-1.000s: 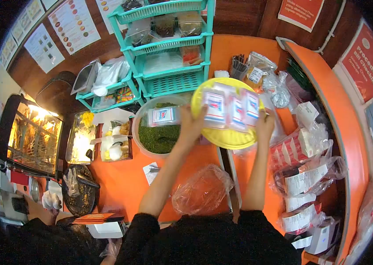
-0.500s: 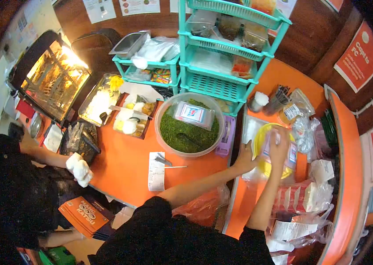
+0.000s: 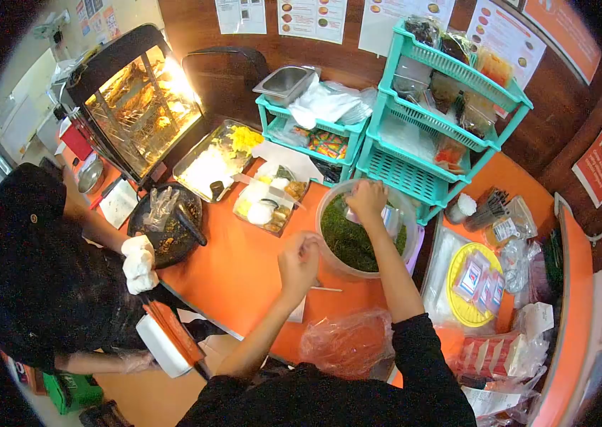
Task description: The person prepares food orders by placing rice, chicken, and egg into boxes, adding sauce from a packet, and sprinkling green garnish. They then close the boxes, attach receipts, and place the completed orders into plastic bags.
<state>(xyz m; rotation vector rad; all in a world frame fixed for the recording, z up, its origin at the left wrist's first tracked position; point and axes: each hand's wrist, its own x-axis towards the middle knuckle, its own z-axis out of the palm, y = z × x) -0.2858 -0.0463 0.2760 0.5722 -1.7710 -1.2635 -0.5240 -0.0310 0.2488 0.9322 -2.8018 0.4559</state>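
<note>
My right hand (image 3: 367, 201) reaches into a round clear tub (image 3: 327, 249) of finely shredded green stuff (image 3: 349, 238). Its fingers are closed over a clear plastic packet (image 3: 391, 219) with a printed label, which lies on the green. Part of the packet is hidden under my hand and wrist. My left hand (image 3: 296, 269) hovers beside the tub's near left side, fingers loosely curled, with nothing visible in it. Below it, a thin stick (image 3: 326, 289) and part of a paper slip (image 3: 296, 313) show on the orange counter (image 3: 237, 267). Several similar labelled packets (image 3: 487, 288) lie on a yellow plate (image 3: 457, 307) at right.
On the left, a co-worker holds a white bundle (image 3: 138, 265) and an orange-and-white carton-like item (image 3: 170, 341). Behind are a lit warming cabinet (image 3: 145, 114), a food tray (image 3: 217, 158), an open meal box (image 3: 270, 206) and turquoise racks (image 3: 429, 164). Crumpled plastic (image 3: 347, 345) lies near my body.
Both my hands have left the yellow plate and moved left, the right one into the tub. The view has turned left. The co-worker's orange item has tilted.
</note>
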